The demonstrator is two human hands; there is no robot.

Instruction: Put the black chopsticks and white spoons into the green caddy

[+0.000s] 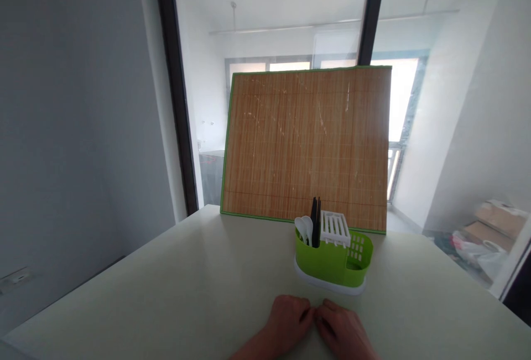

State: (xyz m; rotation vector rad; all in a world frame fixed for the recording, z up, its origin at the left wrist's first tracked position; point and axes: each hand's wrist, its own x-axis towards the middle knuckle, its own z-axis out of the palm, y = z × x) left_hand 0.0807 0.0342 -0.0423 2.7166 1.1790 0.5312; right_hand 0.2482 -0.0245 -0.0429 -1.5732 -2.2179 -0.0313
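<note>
My left hand (288, 318) and my right hand (342, 327) rest on the near part of the table, loosely curled into fists. Their fingertips meet or nearly meet, and nothing shows in either one. Just beyond them stands a green utensil caddy (319, 263) on a white base tray (327, 285). White spoons (304, 229) and black chopsticks (316, 222) stand upright in its left part. A white slatted rack (335, 227) sits tilted over the middle. The right compartment has a perforated wall (360, 246). Neither hand touches the caddy.
The pale table (199, 288) reaches forward to a bamboo mat (307, 144) with green edging, propped upright behind the caddy. A glass partition with dark frame posts (176, 89) stands beyond it. Cardboard boxes (498, 222) and plastic bags lie off to the right.
</note>
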